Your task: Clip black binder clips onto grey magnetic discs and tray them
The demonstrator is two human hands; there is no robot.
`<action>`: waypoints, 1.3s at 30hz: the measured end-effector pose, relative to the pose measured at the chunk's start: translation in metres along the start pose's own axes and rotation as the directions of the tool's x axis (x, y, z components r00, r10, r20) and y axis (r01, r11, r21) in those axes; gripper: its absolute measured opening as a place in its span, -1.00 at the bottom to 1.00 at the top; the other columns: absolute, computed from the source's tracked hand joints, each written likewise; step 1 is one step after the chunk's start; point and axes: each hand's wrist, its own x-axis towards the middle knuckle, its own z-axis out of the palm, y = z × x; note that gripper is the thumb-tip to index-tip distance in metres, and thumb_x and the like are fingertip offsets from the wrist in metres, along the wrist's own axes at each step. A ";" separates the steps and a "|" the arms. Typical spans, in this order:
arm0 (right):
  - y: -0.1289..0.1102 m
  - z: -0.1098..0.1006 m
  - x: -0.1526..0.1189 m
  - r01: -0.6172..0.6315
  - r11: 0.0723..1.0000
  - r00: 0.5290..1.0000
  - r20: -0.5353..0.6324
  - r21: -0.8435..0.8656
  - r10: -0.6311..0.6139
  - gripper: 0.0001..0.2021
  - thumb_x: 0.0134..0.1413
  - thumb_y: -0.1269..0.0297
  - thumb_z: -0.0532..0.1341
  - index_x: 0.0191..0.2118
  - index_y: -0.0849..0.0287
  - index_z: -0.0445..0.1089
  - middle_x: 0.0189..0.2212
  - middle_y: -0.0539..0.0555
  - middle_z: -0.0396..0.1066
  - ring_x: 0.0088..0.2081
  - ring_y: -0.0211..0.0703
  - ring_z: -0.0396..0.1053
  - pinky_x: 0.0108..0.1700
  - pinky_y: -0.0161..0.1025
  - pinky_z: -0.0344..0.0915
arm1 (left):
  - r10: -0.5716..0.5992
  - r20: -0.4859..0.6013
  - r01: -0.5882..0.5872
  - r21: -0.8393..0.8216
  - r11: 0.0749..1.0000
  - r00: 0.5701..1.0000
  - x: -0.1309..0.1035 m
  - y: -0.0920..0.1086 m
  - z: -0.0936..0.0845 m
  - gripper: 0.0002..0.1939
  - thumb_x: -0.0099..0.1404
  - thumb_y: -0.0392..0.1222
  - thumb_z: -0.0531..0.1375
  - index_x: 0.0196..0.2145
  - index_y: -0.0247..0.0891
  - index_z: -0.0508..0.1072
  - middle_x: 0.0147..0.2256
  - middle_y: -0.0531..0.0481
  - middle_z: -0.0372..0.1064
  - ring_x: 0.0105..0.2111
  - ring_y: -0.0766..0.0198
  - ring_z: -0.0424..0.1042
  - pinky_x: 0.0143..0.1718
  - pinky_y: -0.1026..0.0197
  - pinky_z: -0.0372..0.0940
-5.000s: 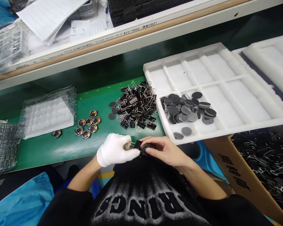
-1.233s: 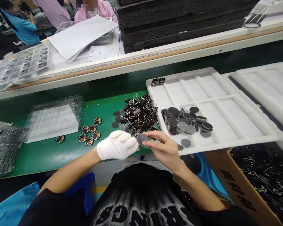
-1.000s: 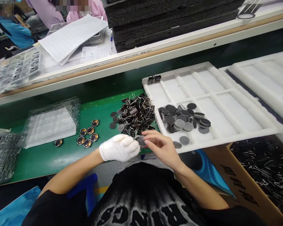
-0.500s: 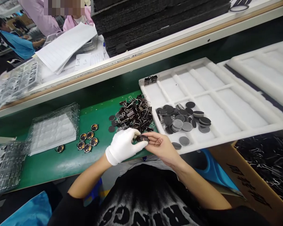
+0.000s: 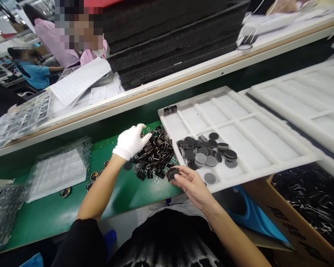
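Dark round disc point(image 5: 173, 174): I pinch it in the bare right hand point(image 5: 193, 183), apparently for steadiness; at its ten o'clock the white-gloved left hand point(image 5: 130, 142), fingers spread, overhangs black metal binder clips point(image 5: 156, 154).

Your left forearm point(image 5: 101, 187) hides some of the gold-patterned round pieces point(image 5: 94, 176), and your gloved left hand point(image 5: 130, 141) covers part of the clip pile point(image 5: 154, 157). Your right fingers point(image 5: 183, 181) block one side of the dark disc point(image 5: 172, 174). The carton point(image 5: 258, 198) runs out past the right edge, while the left edge cuts your stacked clear trays point(image 5: 4, 213). The writing on the papers point(image 5: 82, 82) (you'd squint in vain) is too small to read; the bottom edge clips your shirt's print.
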 end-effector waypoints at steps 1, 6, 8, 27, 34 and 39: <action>0.000 0.000 0.000 0.000 1.000 1.000 0.008 0.007 0.000 -0.65 -0.07 0.14 0.55 -0.14 0.12 0.59 -0.26 0.06 0.65 -0.21 -0.19 0.59 -0.07 -0.22 0.54 | 0.033 0.122 -0.037 0.029 0.999 0.992 0.016 -0.004 -0.001 -0.50 0.37 0.23 0.09 0.05 -0.14 0.51 -0.15 -0.09 0.58 -0.22 0.06 0.52 -0.26 0.16 0.28; -0.008 -0.007 -0.006 0.027 1.000 0.998 0.047 0.003 -0.027 -0.65 -0.04 0.13 0.53 -0.15 0.13 0.57 -0.21 0.09 0.63 -0.18 -0.16 0.59 -0.04 -0.17 0.53 | 0.111 0.328 -0.112 -0.017 0.994 0.938 0.042 -0.019 -0.012 -0.65 0.34 0.12 0.11 -0.35 -0.14 0.54 -0.35 -0.02 0.57 -0.36 0.14 0.50 -0.33 0.19 0.25; -0.012 -0.008 -0.007 0.040 0.999 0.996 0.079 -0.009 -0.039 -0.66 -0.01 0.14 0.52 -0.12 0.14 0.58 -0.11 0.13 0.62 -0.15 -0.17 0.58 -0.06 -0.20 0.53 | 0.043 0.182 -0.037 -0.039 0.999 0.982 0.026 -0.020 -0.016 -0.66 0.36 0.09 0.07 -0.35 -0.14 0.52 -0.39 -0.02 0.55 -0.37 0.13 0.49 -0.33 0.17 0.25; -0.018 0.023 0.000 0.111 0.987 0.921 0.385 -0.117 -0.058 -0.70 -0.19 0.22 0.57 -0.25 0.15 0.66 0.04 0.22 0.58 -0.04 -0.02 0.60 -0.08 -0.22 0.53 | 0.172 -0.066 -0.176 -0.612 0.771 0.983 -0.141 0.010 0.000 -0.61 0.14 -0.10 0.23 -0.05 -0.09 0.38 -0.38 0.09 0.50 -0.53 0.25 0.41 -0.48 0.20 0.32; -0.041 0.019 -0.014 0.156 0.922 0.897 0.442 -0.355 0.019 -0.73 -0.10 0.27 0.52 -0.19 0.10 0.68 0.10 0.16 0.55 0.02 -0.05 0.59 -0.01 -0.28 0.50 | 0.426 0.193 -0.406 -0.136 0.904 0.884 -0.126 0.027 -0.035 -0.62 0.23 0.12 0.17 -0.55 -0.16 0.19 -0.65 0.13 0.20 -0.65 0.31 0.16 -0.51 0.20 -0.06; -0.053 0.022 -0.018 0.221 0.945 0.959 0.229 -0.241 -0.166 -0.73 -0.02 0.20 0.50 -0.17 0.13 0.65 0.03 0.16 0.60 -0.18 -0.13 0.63 -0.15 -0.26 0.57 | 0.305 0.224 -0.227 -0.316 0.921 0.925 -0.117 0.029 -0.039 -0.70 0.28 0.02 0.13 -0.52 -0.18 0.30 -0.61 0.14 0.23 -0.59 0.35 0.16 -0.50 0.26 0.06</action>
